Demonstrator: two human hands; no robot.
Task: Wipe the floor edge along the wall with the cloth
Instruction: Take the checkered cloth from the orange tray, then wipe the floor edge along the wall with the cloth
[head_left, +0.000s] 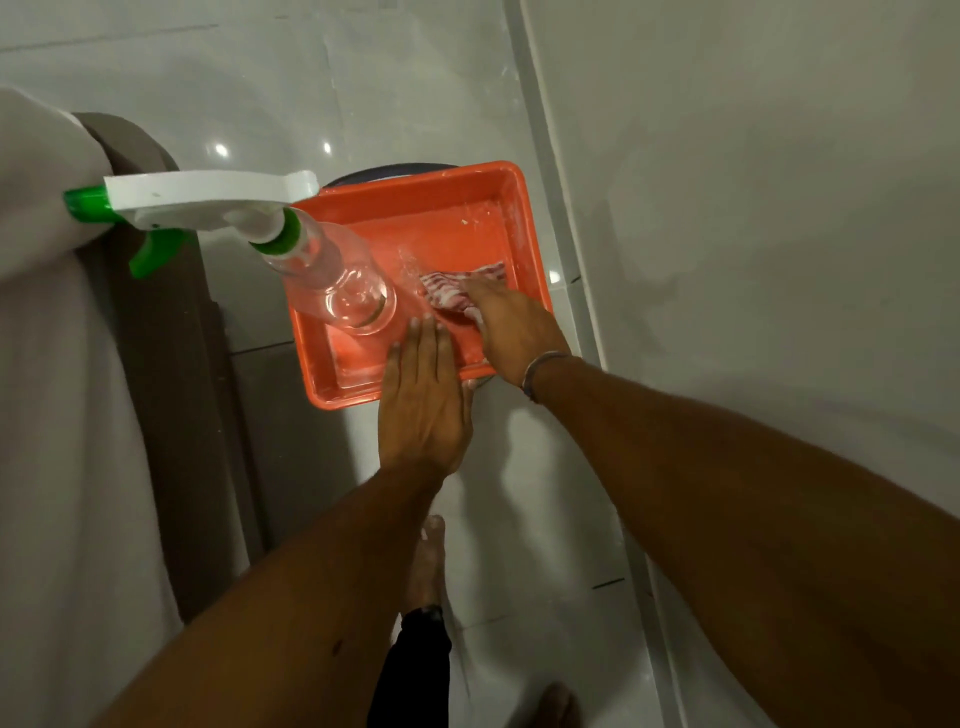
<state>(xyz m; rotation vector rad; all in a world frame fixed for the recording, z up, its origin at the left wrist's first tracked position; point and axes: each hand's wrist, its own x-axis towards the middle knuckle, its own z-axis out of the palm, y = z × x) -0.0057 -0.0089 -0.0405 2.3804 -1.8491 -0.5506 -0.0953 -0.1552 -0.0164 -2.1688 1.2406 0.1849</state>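
Observation:
A red-and-white striped cloth (457, 288) lies wet in the right part of an orange plastic tub (447, 208) with water in it. My right hand (511, 325) reaches into the tub and grips the cloth at its near end. My left hand (423, 400) rests flat over the tub's near rim, fingers straight and together, holding nothing. The floor edge (576, 291) runs along the white wall (753, 208) just right of the tub.
A clear spray bottle (332, 275) with a white and green trigger head (208, 202) stands in the tub's left side. A brown bed frame (156, 338) and pale bedding (52, 364) fill the left. My bare feet (428, 561) stand on the glossy tiled floor (311, 104).

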